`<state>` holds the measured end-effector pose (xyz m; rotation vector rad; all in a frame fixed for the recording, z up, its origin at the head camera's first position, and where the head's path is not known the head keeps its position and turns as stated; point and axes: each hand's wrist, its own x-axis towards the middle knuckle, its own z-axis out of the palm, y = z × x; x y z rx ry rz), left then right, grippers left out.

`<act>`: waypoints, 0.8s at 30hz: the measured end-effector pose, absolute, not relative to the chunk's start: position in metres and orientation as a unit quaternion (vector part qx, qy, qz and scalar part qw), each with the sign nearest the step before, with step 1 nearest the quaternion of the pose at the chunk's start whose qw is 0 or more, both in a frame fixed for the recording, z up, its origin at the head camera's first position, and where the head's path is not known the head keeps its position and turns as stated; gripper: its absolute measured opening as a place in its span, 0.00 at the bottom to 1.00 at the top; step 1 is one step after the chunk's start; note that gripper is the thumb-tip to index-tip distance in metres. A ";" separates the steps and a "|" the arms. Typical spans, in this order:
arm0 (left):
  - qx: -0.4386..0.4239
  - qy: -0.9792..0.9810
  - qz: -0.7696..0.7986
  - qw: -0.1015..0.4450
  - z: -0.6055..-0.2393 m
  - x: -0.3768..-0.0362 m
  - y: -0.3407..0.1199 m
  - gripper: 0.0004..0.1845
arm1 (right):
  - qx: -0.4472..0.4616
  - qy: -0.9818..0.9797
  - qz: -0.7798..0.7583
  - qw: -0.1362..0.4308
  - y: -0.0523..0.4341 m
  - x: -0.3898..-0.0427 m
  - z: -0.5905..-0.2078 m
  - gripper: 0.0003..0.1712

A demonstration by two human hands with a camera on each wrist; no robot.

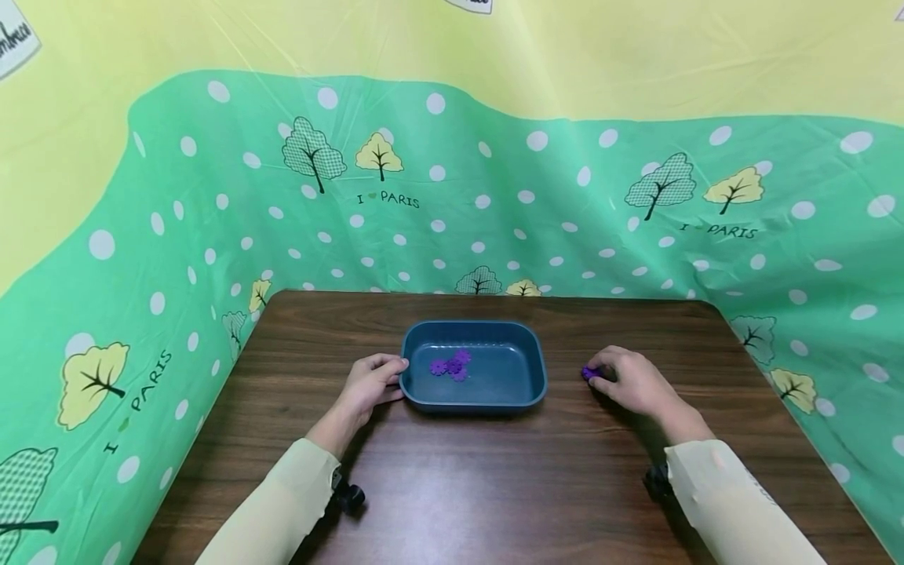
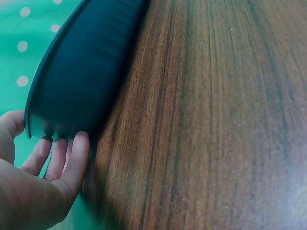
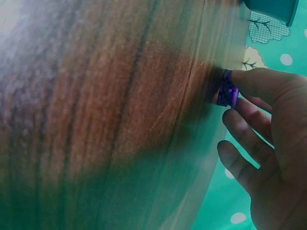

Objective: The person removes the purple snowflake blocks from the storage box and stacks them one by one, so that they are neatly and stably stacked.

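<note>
I am curling my left hand (image 1: 370, 387) round the tray's (image 1: 526, 396) left rim, while my right hand (image 1: 631, 381), right of the tray, is pinching a purple piece (image 1: 589, 373) on the wooden table (image 1: 494, 486); more pieces (image 1: 452, 365) are lying inside the tray

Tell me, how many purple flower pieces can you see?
4, maybe more. Three purple pieces lie clustered in the blue tray, and one purple piece is pinched by the right hand on the table. Overlap may hide others.
</note>
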<state>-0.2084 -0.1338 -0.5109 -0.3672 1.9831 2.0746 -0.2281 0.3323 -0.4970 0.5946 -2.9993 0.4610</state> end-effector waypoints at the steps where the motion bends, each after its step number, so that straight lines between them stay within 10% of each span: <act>1: -0.126 0.681 0.711 0.123 -0.511 -0.208 -0.134 0.19 | 0.191 -0.970 0.149 0.024 0.332 -0.228 -0.497 0.13; 24: -0.126 0.675 0.716 0.124 -0.512 -0.209 -0.134 0.19 | 0.188 -0.970 0.154 0.024 0.330 -0.229 -0.492 0.13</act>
